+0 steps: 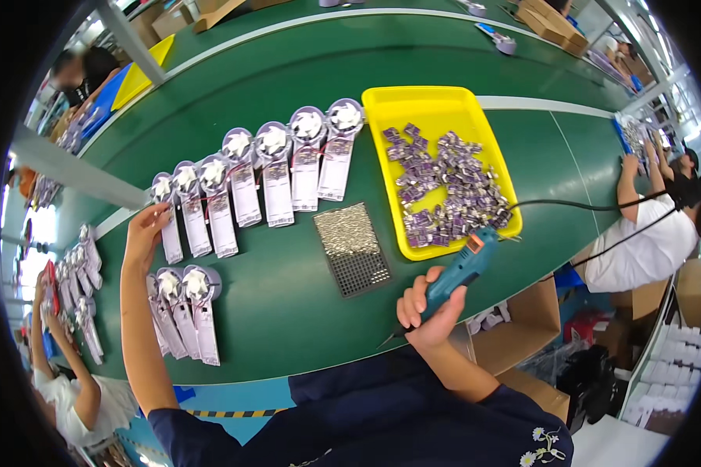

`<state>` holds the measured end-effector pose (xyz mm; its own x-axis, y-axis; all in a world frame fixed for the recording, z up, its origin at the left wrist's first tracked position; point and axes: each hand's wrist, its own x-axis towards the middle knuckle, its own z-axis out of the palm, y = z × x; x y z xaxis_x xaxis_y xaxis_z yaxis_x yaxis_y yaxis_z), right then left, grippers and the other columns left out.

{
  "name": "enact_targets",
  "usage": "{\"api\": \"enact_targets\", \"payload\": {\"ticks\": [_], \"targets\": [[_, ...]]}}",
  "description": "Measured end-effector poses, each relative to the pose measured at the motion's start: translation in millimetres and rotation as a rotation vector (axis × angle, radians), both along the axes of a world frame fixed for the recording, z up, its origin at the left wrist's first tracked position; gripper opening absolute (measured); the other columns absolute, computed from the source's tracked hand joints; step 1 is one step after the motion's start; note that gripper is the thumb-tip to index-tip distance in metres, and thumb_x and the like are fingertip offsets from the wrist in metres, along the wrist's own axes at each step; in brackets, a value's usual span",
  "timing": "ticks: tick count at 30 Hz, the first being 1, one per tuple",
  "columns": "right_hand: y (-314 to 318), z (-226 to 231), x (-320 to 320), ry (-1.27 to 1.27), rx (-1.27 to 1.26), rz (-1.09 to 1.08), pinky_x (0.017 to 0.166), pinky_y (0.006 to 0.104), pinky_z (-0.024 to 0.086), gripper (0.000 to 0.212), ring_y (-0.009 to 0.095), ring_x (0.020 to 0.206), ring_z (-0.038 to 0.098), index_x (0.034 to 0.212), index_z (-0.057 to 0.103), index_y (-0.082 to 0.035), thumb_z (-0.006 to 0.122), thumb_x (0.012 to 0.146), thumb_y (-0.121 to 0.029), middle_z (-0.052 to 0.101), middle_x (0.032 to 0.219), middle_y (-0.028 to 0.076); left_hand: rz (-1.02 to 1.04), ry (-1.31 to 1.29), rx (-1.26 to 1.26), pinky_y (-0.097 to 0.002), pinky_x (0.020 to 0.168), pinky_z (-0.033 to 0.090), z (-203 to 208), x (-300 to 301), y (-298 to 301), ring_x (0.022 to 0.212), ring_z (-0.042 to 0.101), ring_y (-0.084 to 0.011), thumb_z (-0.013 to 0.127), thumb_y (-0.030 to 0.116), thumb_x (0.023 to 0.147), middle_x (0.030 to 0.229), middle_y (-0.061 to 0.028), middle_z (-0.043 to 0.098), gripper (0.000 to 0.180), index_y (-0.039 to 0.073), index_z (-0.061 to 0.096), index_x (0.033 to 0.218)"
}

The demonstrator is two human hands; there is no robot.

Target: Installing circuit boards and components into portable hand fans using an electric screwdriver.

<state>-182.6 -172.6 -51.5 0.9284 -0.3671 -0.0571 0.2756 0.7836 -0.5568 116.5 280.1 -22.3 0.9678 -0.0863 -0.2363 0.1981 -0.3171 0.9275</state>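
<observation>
My right hand (431, 309) is wrapped round a teal electric screwdriver (461, 274), whose thin bit points down to the left and whose cable end faces the yellow tray. On the left, my left hand (145, 232) has its thumb and fingertips drawn together at the side of the leftmost opened handheld fan (170, 233); what they pinch is too small to tell. That fan ends a slanting row of several purple-white fans (276, 191) with white blades and exposed red wires. Nearer me lie a few more fans (204, 315), side by side. Between my hands, a black perforated tray (358, 274) is partly covered with small silvery screws (345, 229).
A yellow tray (424, 101) holds many small purple circuit boards (444, 187). A black cable (576, 205) runs from the screwdriver to the right. An open cardboard box (522, 331) stands below the table's near edge. Co-workers sit left and right; a metal post (78, 167) rises at left.
</observation>
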Motion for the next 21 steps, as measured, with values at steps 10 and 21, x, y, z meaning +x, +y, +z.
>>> {"api": "enact_targets", "payload": {"ticks": [10, 21], "targets": [[-133, 78, 95, 0.352, -1.192, -0.046, 0.048, 0.0191, 0.041, 0.038, 0.003, 0.057, 0.053, 0.122, 0.057, -0.002, 0.073, 0.088, -0.008, 0.074, 0.106, 0.008, -0.021, -0.509, 0.482, -0.0328, 0.095, 0.05, 60, -84, -37, 0.116, 0.062, -0.02, 0.066, 0.01, 0.094, 0.126, -0.0112, 0.067, 0.045, 0.004, 0.059, 0.138], [-131, 65, 162, 0.484, -2.154, 0.212, 0.088, 0.0428, 0.052, 0.062, 0.037, 0.101, 0.067, 0.129, 0.059, 0.0, 0.082, 0.078, -0.028, 0.069, 0.11, 0.022, 0.076, -0.615, 0.954, -0.0397, 0.096, 0.046, 38, -257, -84, 0.109, 0.061, -0.031, 0.071, 0.006, 0.088, 0.119, -0.0153, 0.066, 0.037, 0.001, 0.066, 0.124]]}}
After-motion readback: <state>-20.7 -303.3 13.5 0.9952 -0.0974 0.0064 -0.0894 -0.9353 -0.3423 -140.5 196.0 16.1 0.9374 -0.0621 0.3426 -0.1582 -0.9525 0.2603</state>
